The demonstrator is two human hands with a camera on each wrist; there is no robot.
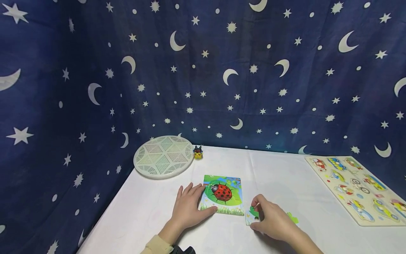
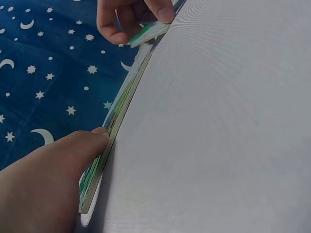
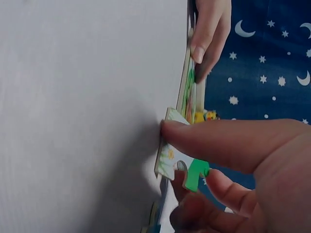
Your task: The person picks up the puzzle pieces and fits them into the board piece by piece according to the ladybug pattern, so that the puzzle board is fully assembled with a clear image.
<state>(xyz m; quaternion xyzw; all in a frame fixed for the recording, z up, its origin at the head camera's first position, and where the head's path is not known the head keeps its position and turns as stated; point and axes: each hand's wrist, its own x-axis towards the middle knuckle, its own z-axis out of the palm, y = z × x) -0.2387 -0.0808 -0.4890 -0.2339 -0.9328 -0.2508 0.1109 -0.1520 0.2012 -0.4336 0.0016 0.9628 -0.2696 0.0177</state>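
Observation:
A square ladybug jigsaw puzzle [image 1: 223,194] lies on the white table in the head view. My left hand [image 1: 188,206] rests at its left side, fingers spread along the left edge and thumb touching the lower edge. To the right of the puzzle, my right hand [image 1: 271,218] pinches a jigsaw piece [image 3: 168,158] between thumb and fingers; white with flowers and green, it is held tilted in the right wrist view. Another green piece [image 1: 292,217] shows on the table just beyond the right hand, partly hidden by it.
A pale round woven-pattern tray [image 1: 163,157] sits at the back left, with a small yellow and dark toy figure [image 1: 198,152] beside it. At the right lies a wooden vehicle puzzle board [image 1: 358,188]. A dark blue star-and-moon curtain [image 1: 209,74] hangs behind the table.

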